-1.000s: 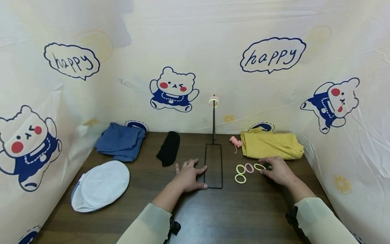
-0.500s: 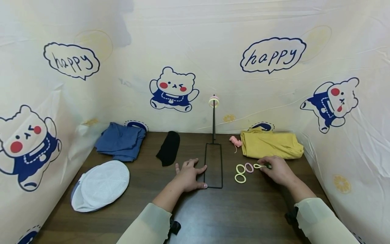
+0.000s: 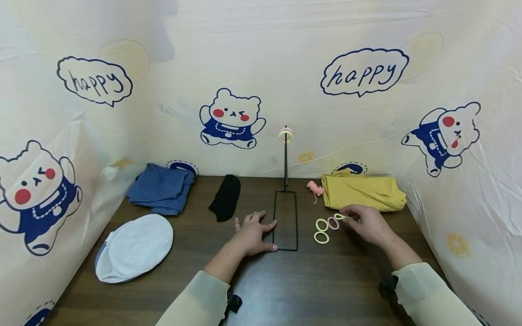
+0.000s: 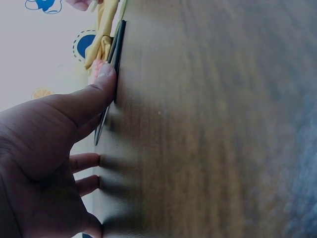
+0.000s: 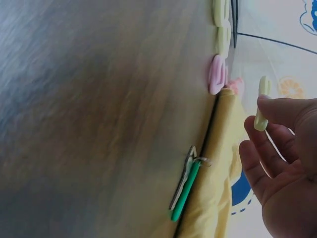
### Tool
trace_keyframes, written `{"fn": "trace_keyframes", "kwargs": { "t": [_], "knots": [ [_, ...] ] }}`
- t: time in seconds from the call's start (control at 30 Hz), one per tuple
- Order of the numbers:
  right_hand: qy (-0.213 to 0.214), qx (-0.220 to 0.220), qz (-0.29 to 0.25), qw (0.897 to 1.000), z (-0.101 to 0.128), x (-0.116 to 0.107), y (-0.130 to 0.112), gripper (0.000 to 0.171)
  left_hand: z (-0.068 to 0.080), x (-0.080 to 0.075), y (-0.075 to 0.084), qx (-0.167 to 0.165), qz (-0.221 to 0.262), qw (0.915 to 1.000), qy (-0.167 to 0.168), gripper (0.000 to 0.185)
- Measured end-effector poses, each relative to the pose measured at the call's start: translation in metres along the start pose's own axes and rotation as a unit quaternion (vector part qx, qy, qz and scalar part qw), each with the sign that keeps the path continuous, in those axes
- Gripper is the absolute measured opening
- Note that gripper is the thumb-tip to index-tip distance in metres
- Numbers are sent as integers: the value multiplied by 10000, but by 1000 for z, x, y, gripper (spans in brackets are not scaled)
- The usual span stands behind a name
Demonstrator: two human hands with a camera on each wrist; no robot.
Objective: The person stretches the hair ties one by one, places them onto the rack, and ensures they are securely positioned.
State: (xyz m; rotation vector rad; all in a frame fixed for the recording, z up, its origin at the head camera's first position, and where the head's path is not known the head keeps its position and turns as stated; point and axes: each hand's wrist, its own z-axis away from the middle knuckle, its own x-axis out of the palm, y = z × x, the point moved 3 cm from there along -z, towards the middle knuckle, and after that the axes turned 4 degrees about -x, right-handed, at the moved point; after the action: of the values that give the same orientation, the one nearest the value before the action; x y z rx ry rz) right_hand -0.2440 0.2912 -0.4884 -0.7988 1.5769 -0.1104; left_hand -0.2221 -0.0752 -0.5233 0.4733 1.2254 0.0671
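Note:
In the head view my left hand (image 3: 253,235) rests by a black wire stand (image 3: 297,222), thumb on the near corner of its flat base and index finger at its side. Its fingers are spread on the table, as the left wrist view also shows. My right hand (image 3: 367,222) pinches a pale yellow hair tie (image 5: 261,116) between thumb and fingers, raised off the table. Left of it lie a pink hair tie (image 3: 333,223) and two yellow hair ties (image 3: 321,238). Pink and yellow hair ties (image 3: 286,135) hang near the top of the stand's upright.
A folded yellow cloth (image 3: 363,192) and pink cord bundle (image 3: 315,188) lie behind my right hand. A small green-and-metal tool (image 5: 185,186) lies before the cloth. Leftward are a black sock (image 3: 226,198), folded blue cloth (image 3: 163,190) and white mesh bag (image 3: 136,249).
My right hand has lifted the yellow hair tie and drawn it slightly left, turning it edge-on. My left hand has stayed on the stand's base.

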Motion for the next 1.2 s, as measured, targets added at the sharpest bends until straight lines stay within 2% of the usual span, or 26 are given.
{"fn": "trace_keyframes", "kwargs": {
  "t": [0.27,0.5,0.67,1.03,1.2],
  "knots": [
    [449,-522,-31,9976,-5,-4,-22,20,0,0,-1,-1,-21,10000,-2,83],
    [750,-769,-48,9942,-6,-8,-47,20,0,1,-1,13,24,10000,-15,82],
    [981,-1119,-135,9888,-8,-10,-61,22,0,1,-1,18,-8,10000,-6,82],
    [1222,-1592,-295,9792,-11,-18,-90,24,-1,2,-2,12,-84,10000,14,83],
    [1351,-1899,-434,9715,-15,-22,-106,26,-1,1,-2,-1,-74,10000,26,83]
  ]
}}
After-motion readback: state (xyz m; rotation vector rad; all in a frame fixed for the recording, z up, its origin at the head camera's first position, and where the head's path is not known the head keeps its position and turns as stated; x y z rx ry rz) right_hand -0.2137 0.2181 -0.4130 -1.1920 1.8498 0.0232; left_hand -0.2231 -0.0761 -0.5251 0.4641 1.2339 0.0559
